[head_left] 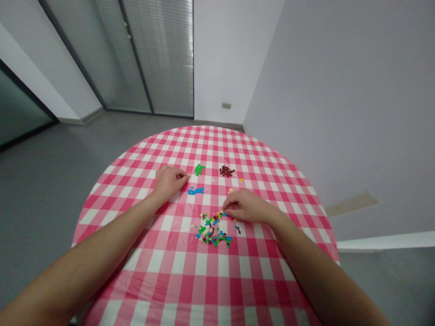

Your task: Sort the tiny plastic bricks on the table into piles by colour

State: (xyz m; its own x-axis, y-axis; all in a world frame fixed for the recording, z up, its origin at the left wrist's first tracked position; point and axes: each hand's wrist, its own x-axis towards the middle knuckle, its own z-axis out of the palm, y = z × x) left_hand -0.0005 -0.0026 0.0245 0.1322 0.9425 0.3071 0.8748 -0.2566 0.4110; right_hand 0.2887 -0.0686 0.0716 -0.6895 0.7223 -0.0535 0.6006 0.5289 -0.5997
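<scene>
Mixed pieces (213,232) lie well inside the round table's rim (210,296), with open cloth nearer the person. Right hand (245,206) bends over their far edge, left hand (169,182) beside green pieces (199,170); I cannot tell either's grip.

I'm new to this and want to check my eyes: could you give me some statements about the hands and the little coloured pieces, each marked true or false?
1. The green pile lies farther from the person than the mixed pile. True.
2. The dark brown pile lies to the left of the green pile. False: it lies to the right.
3. The right hand is at the edge of the mixed pile. True.
4. The left hand is over the mixed pile. False: it is beside the green and blue piles.
5. The tablecloth is plain blue. False: it is checked in pink-red and white.
</scene>
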